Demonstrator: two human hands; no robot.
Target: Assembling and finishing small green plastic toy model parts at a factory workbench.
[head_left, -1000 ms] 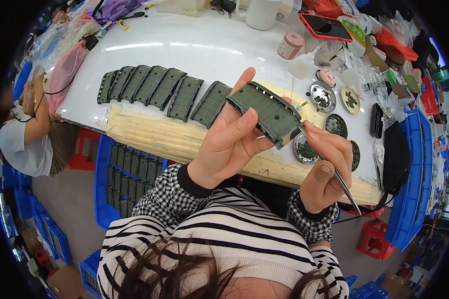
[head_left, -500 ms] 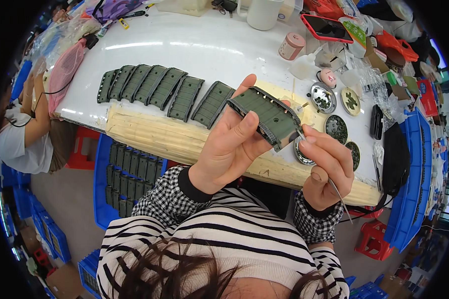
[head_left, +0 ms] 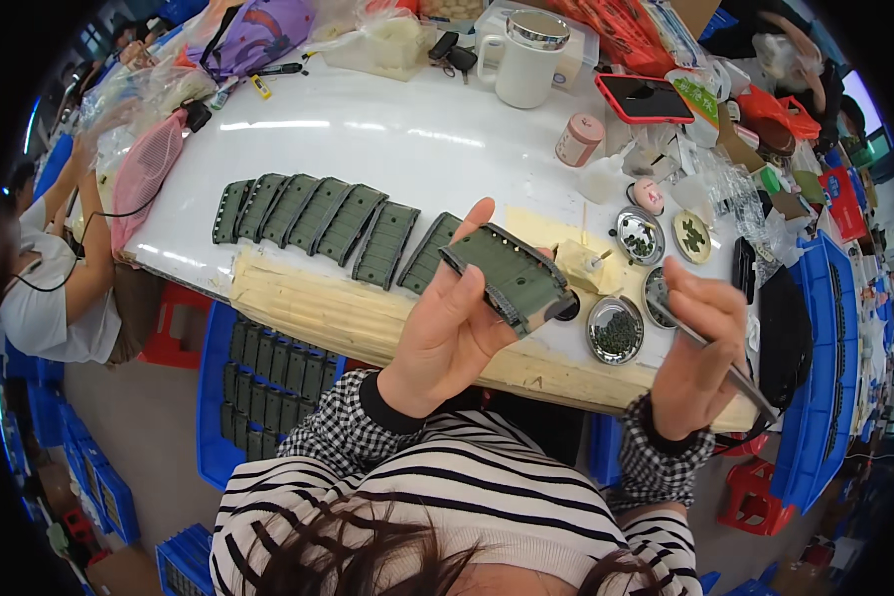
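My left hand (head_left: 429,343) is closed around a curved dark green panel (head_left: 512,270), held tilted above the table edge, thumb on its face. Small pale dots line its upper rim. My right hand (head_left: 700,348), apart from the panel, grips metal tweezers (head_left: 753,393); their tips are hard to make out behind the fingers. Beside that hand stands a round dish (head_left: 616,333) of small dark green bits, and another dish is partly covered by the fingers. Left of the held panel, several similar panels (head_left: 338,221) lie in a row on the white table.
Farther back are a metal dish (head_left: 638,238), a cream dish (head_left: 692,236), a pink tin (head_left: 579,139), a white mug (head_left: 522,70) and a red-edged phone (head_left: 646,99). A blue crate (head_left: 212,417) of panels sits below left. Another person (head_left: 65,288) sits at far left.
My right hand has drawn away from the panel to the right with the tweezers, uncovering the dish of green bits. The left hand still holds the panel. The whole view has shifted slightly.
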